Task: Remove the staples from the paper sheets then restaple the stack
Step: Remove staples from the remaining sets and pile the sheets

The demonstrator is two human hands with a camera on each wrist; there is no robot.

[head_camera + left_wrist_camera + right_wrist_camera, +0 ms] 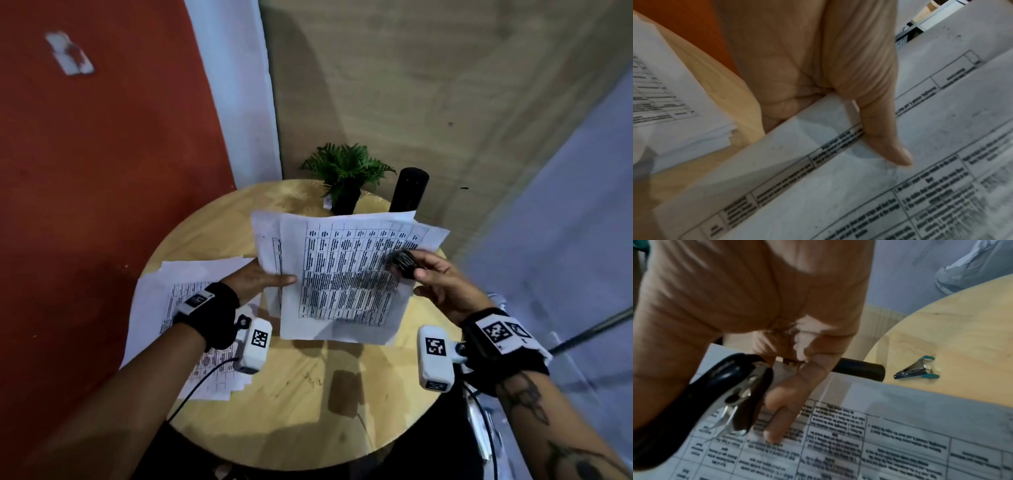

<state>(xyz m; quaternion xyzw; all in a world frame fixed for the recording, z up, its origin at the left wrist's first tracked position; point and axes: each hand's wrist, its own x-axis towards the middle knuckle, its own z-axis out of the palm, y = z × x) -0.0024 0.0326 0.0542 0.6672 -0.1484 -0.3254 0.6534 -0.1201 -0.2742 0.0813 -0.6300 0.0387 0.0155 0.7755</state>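
Above a round wooden table (308,394), a person's left hand (260,279) is pinching the left edge of loose printed sheets (346,274), thumb (885,142) on top, while the right hand (442,284) is curling around a black staple remover (729,395) over their right side. Beyond the right fingertips, bare tabletop is lying open around a second, teal-handled remover (916,369); whether staples are remaining is impossible to make out, and another paper stack (191,308) is sitting partly hidden under the left wrist.

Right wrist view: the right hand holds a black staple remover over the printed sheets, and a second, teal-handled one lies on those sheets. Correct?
Not quite. In the right wrist view the teal-handled staple remover lies on the bare wooden table, beyond the printed sheets. The right hand does hold the black staple remover over them.
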